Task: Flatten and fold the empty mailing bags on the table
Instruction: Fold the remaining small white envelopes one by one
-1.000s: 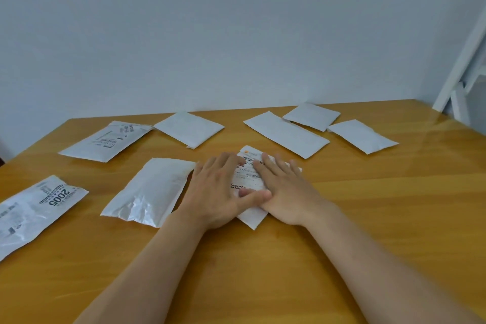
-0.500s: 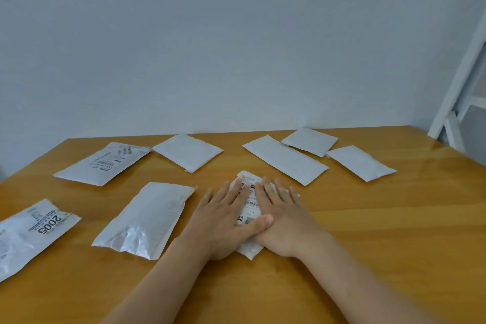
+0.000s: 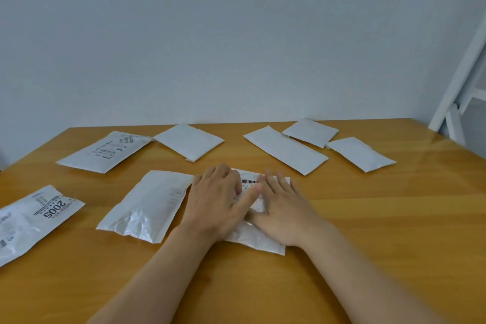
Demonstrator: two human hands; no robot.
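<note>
Head view. Both hands lie palm-down on the labelled mailing bag (image 3: 256, 241), which rests on the table (image 3: 368, 231) nearest the person, at the centre of the spread. The left hand (image 3: 217, 204) covers the bag's left half, fingers extended and flat, the thumb reaching across toward the printed barcode. The right hand (image 3: 285, 212) covers the right half, fingers likewise straight and slightly spread. Neither hand grips anything; the flat, broad contact suggests pressing to drive air out and set the bag flat, or to set a crease.

Just left of the labelled mailing bag lies a puffed plain bag (image 3: 147, 204), its glossy near end wrinkled, probably not yet flattened. Farther left of it, at the frame edge, is a bag printed "2005" (image 3: 39, 218). Beyond the labelled mailing bag, near the wall, 5 more lie apart: a printed bag (image 3: 105, 151), a folded white bag (image 3: 189, 141), a long white bag (image 3: 285, 151), a small white bag (image 3: 310, 131) and another white bag (image 3: 360, 154). The 4 plain ones look compact, likely finished pieces set aside out of the working area.
</note>
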